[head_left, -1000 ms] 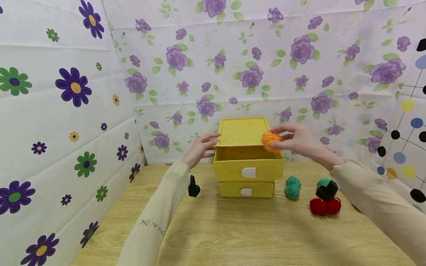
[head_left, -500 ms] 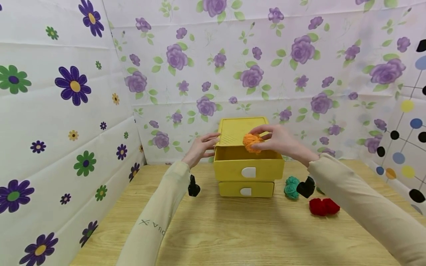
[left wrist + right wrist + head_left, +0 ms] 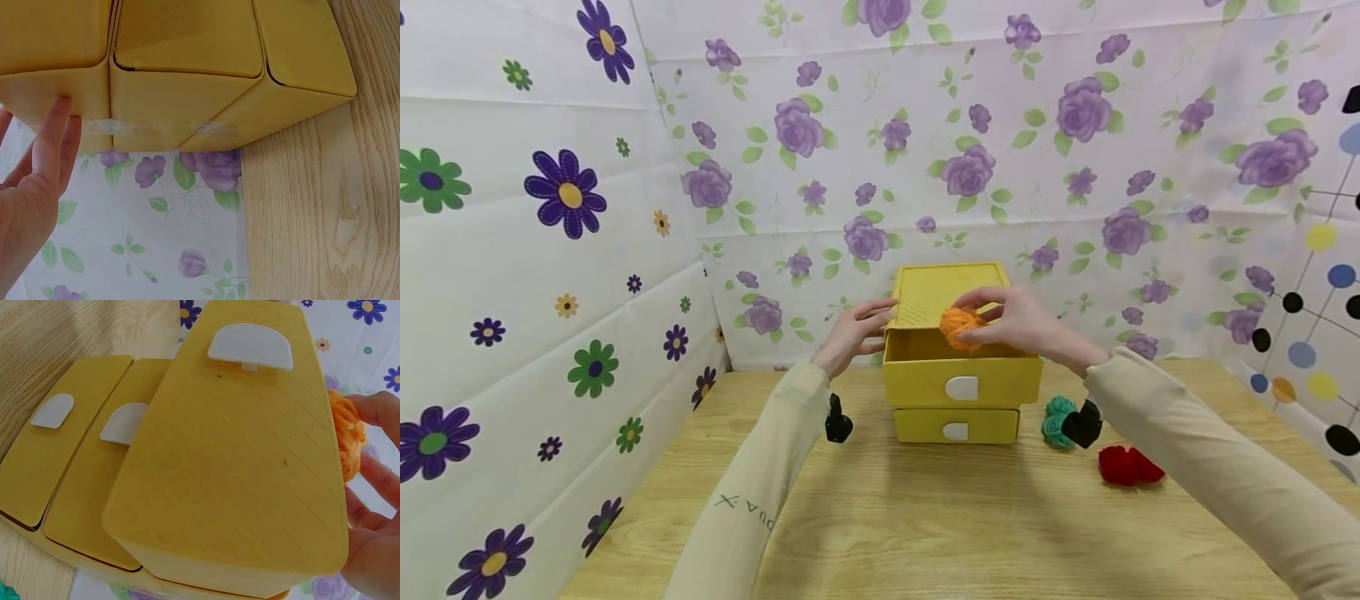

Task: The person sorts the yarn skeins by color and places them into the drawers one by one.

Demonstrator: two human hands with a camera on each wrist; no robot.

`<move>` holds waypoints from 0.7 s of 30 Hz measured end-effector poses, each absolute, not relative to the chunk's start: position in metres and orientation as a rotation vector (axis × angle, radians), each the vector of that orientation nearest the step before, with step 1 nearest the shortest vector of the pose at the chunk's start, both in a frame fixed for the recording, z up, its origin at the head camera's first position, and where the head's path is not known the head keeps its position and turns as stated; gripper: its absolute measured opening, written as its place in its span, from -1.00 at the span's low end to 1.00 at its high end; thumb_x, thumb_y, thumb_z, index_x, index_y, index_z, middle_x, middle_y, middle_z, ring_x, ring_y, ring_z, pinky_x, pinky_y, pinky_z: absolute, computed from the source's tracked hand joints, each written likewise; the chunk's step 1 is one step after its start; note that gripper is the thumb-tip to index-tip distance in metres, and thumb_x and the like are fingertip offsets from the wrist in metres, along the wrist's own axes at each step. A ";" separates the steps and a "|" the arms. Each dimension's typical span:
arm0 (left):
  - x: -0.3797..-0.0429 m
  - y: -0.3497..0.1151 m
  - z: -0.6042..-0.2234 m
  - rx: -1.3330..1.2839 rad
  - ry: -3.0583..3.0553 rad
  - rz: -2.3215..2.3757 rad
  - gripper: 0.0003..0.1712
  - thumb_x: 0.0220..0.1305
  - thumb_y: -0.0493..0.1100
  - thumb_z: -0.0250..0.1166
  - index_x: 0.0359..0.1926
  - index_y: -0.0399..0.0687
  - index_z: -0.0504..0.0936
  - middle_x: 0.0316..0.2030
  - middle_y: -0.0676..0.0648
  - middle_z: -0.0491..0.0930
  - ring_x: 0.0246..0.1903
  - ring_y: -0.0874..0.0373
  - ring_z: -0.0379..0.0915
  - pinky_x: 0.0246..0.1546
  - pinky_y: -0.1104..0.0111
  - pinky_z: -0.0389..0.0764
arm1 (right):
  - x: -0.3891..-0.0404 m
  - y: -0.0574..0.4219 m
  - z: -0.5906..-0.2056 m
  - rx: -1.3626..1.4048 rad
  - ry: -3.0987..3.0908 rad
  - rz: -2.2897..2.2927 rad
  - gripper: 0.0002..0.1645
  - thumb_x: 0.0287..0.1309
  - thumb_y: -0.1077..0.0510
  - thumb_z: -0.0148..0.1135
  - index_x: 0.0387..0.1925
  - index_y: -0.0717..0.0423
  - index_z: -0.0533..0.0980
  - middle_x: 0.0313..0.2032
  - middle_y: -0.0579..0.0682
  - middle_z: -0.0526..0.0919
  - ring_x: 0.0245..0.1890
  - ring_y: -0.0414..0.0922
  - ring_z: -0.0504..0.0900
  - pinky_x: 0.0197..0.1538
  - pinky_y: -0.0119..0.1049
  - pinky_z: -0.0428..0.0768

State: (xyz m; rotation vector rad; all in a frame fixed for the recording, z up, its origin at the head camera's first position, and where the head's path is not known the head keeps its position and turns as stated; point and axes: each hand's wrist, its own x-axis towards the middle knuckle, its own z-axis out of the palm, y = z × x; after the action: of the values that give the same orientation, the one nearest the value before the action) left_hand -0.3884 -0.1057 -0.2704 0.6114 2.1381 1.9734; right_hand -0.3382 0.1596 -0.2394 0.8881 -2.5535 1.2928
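Note:
A small ball of orange yarn (image 3: 958,327) is pinched between the thumb and fingers of my right hand (image 3: 1017,323), over the pulled-out top drawer (image 3: 922,384) of a yellow drawer unit (image 3: 951,283). From the right wrist, the drawer front hides part of the orange yarn (image 3: 348,434). My left hand (image 3: 852,335) rests its extended fingers against the unit's left side. The left wrist view shows those fingertips on the yellow side wall, with the left hand (image 3: 37,181) gripping nothing. Lower drawers with white handles (image 3: 53,411) are closed.
Teal yarn (image 3: 1057,421) lies on the wooden table (image 3: 917,525) right of the unit, partly behind the black wrist camera (image 3: 1083,423). Red yarn (image 3: 1123,465) sits nearer the front, beside the right sleeve. Flower-patterned sheets (image 3: 820,208) enclose the table at the back and sides.
My right hand has carried the orange yarn leftward from the drawer's right corner to over its middle and slightly lower. The left hand has stayed against the unit.

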 end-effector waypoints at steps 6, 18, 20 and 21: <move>-0.388 -0.105 -0.270 0.607 2.148 1.969 -0.49 0.33 -0.14 0.10 0.27 -0.13 0.30 0.14 -0.18 0.31 -0.01 -0.13 0.30 -0.08 0.14 0.43 | -0.338 0.161 -0.240 0.920 -2.528 1.345 -0.47 -0.05 0.20 0.38 0.00 0.29 0.47 -0.08 0.24 0.48 -0.18 0.06 0.54 -0.15 -0.15 0.52; -0.400 -0.105 -0.278 0.587 2.129 2.009 -0.51 0.29 -0.12 0.14 0.23 -0.07 0.37 0.12 -0.14 0.34 -0.08 -0.08 0.35 -0.12 0.16 0.46 | -0.330 0.164 -0.238 0.898 -2.487 1.439 -0.53 -0.01 0.20 0.35 -0.05 0.30 0.48 -0.11 0.26 0.50 -0.21 0.04 0.56 -0.17 -0.20 0.53; -0.405 -0.105 -0.282 0.581 2.138 2.016 -0.53 0.28 -0.10 0.15 0.21 -0.03 0.40 0.11 -0.12 0.36 -0.08 -0.06 0.36 -0.13 0.17 0.48 | -0.329 0.164 -0.239 0.905 -2.476 1.449 -0.53 -0.01 0.20 0.35 -0.05 0.31 0.48 -0.12 0.26 0.51 -0.22 0.03 0.56 -0.18 -0.22 0.53; -0.406 -0.105 -0.284 0.578 2.144 2.019 -0.54 0.28 -0.09 0.16 0.20 -0.01 0.41 0.09 -0.11 0.37 -0.09 -0.06 0.37 -0.14 0.18 0.48 | -0.328 0.165 -0.239 0.908 -2.468 1.461 -0.54 -0.01 0.20 0.35 -0.05 0.31 0.48 -0.13 0.26 0.51 -0.22 0.02 0.57 -0.19 -0.23 0.54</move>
State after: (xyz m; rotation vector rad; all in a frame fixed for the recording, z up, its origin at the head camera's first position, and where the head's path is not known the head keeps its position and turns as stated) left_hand -0.4061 -0.1050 -0.2840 0.5785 2.1442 2.0189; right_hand -0.3277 0.1647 -0.2390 0.9081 -2.4682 1.4612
